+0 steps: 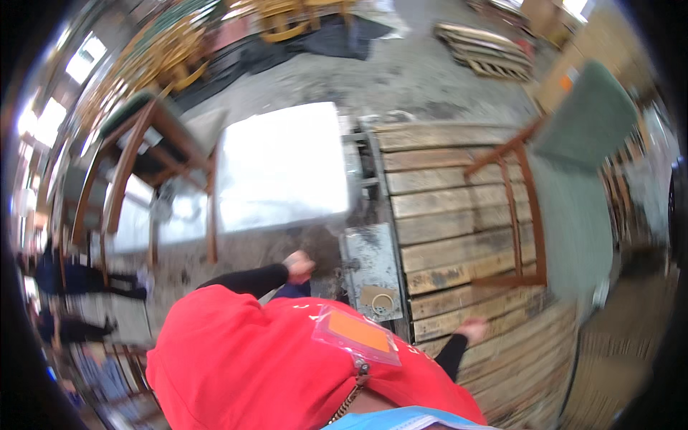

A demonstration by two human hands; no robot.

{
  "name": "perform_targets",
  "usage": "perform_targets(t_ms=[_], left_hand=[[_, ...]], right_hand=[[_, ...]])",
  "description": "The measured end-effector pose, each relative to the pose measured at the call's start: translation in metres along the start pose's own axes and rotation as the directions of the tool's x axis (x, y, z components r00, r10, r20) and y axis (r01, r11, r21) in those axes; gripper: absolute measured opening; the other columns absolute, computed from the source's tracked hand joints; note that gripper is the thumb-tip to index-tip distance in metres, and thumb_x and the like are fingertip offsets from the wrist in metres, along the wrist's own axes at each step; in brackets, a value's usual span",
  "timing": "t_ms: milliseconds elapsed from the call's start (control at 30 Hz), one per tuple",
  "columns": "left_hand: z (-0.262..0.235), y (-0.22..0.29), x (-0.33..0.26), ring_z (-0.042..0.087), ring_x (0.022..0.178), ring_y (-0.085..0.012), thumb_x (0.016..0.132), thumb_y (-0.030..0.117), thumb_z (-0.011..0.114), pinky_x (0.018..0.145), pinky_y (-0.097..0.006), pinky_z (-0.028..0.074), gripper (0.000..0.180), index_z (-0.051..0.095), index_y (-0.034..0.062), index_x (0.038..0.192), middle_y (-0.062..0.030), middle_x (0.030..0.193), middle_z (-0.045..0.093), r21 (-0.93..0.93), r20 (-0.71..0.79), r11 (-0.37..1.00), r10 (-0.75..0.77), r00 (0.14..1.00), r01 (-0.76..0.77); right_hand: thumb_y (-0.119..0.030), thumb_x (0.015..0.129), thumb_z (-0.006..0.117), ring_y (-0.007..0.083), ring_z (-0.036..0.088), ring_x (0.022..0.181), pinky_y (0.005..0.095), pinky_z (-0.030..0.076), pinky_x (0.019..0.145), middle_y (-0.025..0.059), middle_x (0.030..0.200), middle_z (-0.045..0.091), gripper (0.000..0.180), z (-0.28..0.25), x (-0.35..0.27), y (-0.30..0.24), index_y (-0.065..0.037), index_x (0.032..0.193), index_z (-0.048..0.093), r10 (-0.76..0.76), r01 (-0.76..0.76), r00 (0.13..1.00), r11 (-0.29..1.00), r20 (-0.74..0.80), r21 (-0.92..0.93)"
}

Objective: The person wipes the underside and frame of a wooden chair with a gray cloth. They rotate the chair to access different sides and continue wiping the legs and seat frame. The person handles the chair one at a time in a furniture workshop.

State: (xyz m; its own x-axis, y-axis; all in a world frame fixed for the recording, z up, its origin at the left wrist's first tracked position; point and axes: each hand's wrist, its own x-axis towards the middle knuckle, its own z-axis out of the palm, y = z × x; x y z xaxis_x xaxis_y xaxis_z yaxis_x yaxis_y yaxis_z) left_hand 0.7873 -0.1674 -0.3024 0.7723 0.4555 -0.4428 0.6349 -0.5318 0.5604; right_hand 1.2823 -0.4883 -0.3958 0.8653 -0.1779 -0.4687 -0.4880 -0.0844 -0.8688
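Observation:
My left hand (299, 265) is in front of my body, at the end of a black sleeve. Its fingers look curled in with nothing in them, near the metal plate (369, 251) beside the slats. Low on the right, my right hand (473, 330) hangs over a slatted wooden platform (430, 204); motion smears its fingers, and I see no object with it. Nearest to that hand is a grey-green upholstered chair (573, 215), whose brown wooden frame reaches left over the slats. The chair stays apart from both hands.
A white-covered slab (283, 168) lies left of the platform. Beside it is another wooden chair (136, 158) with a dark seat. Stacked wooden slats (487, 54) and a cardboard box (573, 72) are at the far right. Other people (82, 276) are at the left edge.

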Motion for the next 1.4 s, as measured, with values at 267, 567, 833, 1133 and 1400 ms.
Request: perform_targets(t_ms=[267, 567, 833, 1133, 1400], left_hand=[[0.028, -0.093, -0.324, 0.068, 0.066, -0.0272, 0.086, 0.047, 0.070, 0.059, -0.044, 0.056, 0.047, 0.074, 0.0001, 0.085, -0.0177, 0.078, 0.070, -0.572, 0.156, 0.015, -0.980, 0.126, 0.820], [0.043, -0.203, -0.372, 0.061, 0.063, -0.0138, 0.081, 0.046, 0.080, 0.052, -0.038, 0.047, 0.046, 0.070, 0.0012, 0.076, -0.0028, 0.073, 0.067, -0.917, -0.301, 0.334, -0.938, 0.174, 0.217], [-0.011, -0.248, -0.495, 0.039, 0.051, -0.0028, 0.093, 0.018, 0.073, 0.047, -0.027, 0.031, 0.032, 0.056, 0.0098, 0.068, 0.0076, 0.064, 0.051, -0.779, -0.513, 0.536, -0.843, -0.160, -0.326], [-0.172, -0.293, -0.625, 0.062, 0.075, -0.0096, 0.106, 0.032, 0.055, 0.072, -0.028, 0.049, 0.040, 0.070, 0.0008, 0.086, -0.0022, 0.077, 0.068, -0.556, -0.807, 0.823, -0.500, -0.314, 0.117], [-0.345, -0.367, -0.684, 0.072, 0.090, -0.0267, 0.089, 0.055, 0.068, 0.083, -0.038, 0.055, 0.070, 0.065, -0.0040, 0.126, -0.0143, 0.099, 0.071, -0.298, -0.796, 0.603, -0.585, 0.156, 0.740]], right_hand=[[-0.021, 0.086, 0.068, 0.0412, 0.068, 0.070, 0.0477, 0.051, 0.064, 0.0232, 0.074, 0.067, 0.021, 0.060, -0.241, 0.131, -0.001, 0.092, 0.073, 0.225, 0.871, -0.102, 0.491, 0.969, -0.022], [-0.025, 0.101, 0.051, 0.0113, 0.037, 0.051, 0.0311, 0.033, 0.047, -0.0016, 0.063, 0.040, 0.031, 0.290, -0.384, -0.007, -0.010, 0.075, 0.048, -0.296, 0.372, 0.612, 0.926, 0.733, 0.063], [-0.027, 0.105, 0.050, 0.0082, 0.033, 0.049, 0.0287, 0.025, 0.044, -0.0058, 0.061, 0.034, 0.031, 0.303, -0.607, 0.077, -0.018, 0.076, 0.045, 0.218, 0.071, 0.109, 0.971, 0.970, -0.227], [-0.062, 0.098, 0.058, 0.0356, 0.063, 0.113, 0.0526, 0.052, 0.100, 0.0193, 0.121, 0.056, 0.076, 0.344, -0.823, 0.038, -0.009, 0.148, 0.037, 0.387, -0.022, -0.455, 0.895, 0.802, -0.445], [-0.050, 0.096, 0.069, 0.0296, 0.069, 0.101, 0.0411, 0.060, 0.083, 0.0191, 0.117, 0.062, 0.065, 0.371, -0.900, 0.031, -0.001, 0.132, 0.044, 0.349, -0.269, -0.561, 0.781, 0.751, -0.564]])
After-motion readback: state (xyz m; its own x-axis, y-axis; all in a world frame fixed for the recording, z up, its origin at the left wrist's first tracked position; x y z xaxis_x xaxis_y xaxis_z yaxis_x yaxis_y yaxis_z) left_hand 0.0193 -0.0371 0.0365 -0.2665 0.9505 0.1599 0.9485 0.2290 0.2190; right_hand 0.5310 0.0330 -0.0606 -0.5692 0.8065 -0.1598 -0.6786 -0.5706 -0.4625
